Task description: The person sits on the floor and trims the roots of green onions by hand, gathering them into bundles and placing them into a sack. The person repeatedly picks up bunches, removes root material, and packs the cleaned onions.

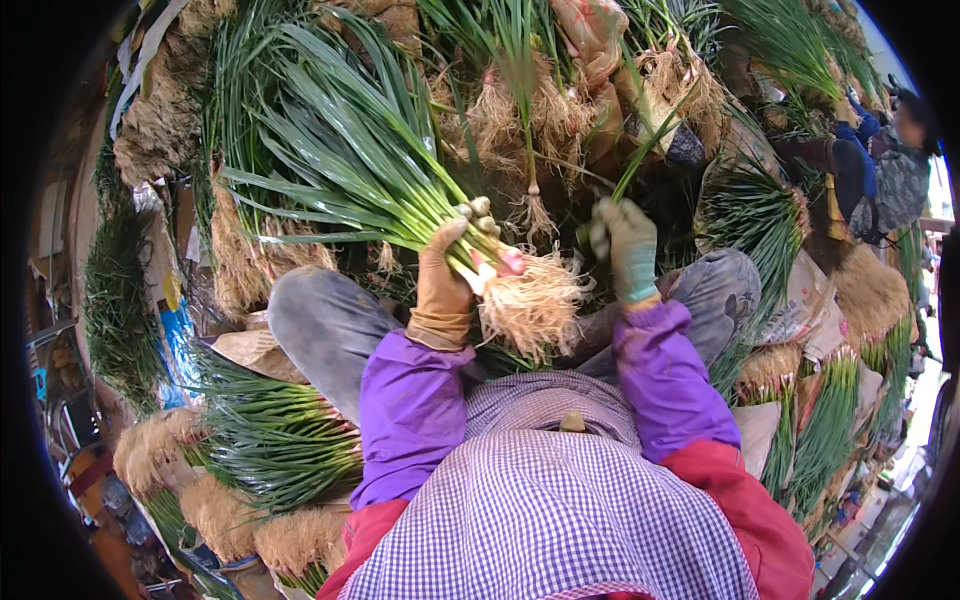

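Observation:
A bunch of green garlic plants (375, 172) slants across my lap, leaves toward the upper left. Around its stems is my left hand (446, 262) in a tan glove, fingertips showing on the far side. Pinkish-white stem bases and a thick tuft of pale roots (529, 304) stick out to the right of that hand. My right hand (624, 236), in a worn glove with a teal cuff, is slightly blurred, its fingers closed around a long green leaf or stalk (641, 161). Between the hands, a single rooted plant (534, 202) lies beyond the bunch.
More loose rooted plants (495, 112) lie ahead, beside a plastic bag (592, 37). Stacked bundles (285, 435) flank me on the left, and others (825, 420) on the right. My bent knees (326, 330) frame the work. Another person (892, 165) sits at the far right.

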A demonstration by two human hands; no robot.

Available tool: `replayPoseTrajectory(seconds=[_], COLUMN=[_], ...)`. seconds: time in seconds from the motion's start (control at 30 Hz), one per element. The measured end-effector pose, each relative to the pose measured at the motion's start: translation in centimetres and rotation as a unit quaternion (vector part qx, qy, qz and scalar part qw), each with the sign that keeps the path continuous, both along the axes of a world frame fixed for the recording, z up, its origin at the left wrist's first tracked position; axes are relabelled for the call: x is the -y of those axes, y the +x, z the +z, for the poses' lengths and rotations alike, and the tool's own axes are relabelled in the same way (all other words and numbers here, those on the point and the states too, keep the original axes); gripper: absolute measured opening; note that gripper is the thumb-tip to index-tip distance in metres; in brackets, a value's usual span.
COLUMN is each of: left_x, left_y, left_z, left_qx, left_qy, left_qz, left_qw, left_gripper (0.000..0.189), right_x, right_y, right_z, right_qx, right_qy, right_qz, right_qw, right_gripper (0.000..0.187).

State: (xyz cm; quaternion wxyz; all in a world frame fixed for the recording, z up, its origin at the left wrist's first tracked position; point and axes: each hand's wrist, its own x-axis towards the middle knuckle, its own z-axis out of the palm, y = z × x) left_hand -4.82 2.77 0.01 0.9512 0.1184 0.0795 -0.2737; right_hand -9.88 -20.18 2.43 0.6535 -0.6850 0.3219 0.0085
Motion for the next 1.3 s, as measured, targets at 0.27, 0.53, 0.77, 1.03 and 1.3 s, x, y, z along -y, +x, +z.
replayPoseTrajectory(seconds=[0.27,0.53,0.77,1.03,1.3], left_x=[-1.5,-2.6,-1.0,-2.9,-1.9], left_y=[0.3,-1.3,-4.1,-3.7,-3.6], left_z=[0.9,1.6,-1.2,-4.3,-1.3], left_qx=[0.015,0.046,-0.053,-0.015,-0.022], left_qy=[-0.049,0.181,0.082,-0.030,0.017], left_qz=[-0.033,-0.028,-0.117,-0.102,-0.110], left_qw=[0.998,0.982,0.988,0.994,0.994], left_gripper=[0.064,0.045,0.040,0.050,0.046], right_x=[-4.6,-3.7,-7.0,-4.1,0.8], right_y=[5.2,3.8,6.1,9.5,5.5], right_z=[-1.8,-0.5,0.9,-2.0,-6.2], right_qx=[-0.035,0.062,0.052,0.157,0.161], right_qy=[-0.464,-0.039,0.127,-0.624,-0.344], right_qz=[0.189,0.186,0.228,0.205,0.482], right_qw=[0.865,0.980,0.964,0.737,0.790], right_gripper=[0.041,0.029,0.033,0.043,0.049])
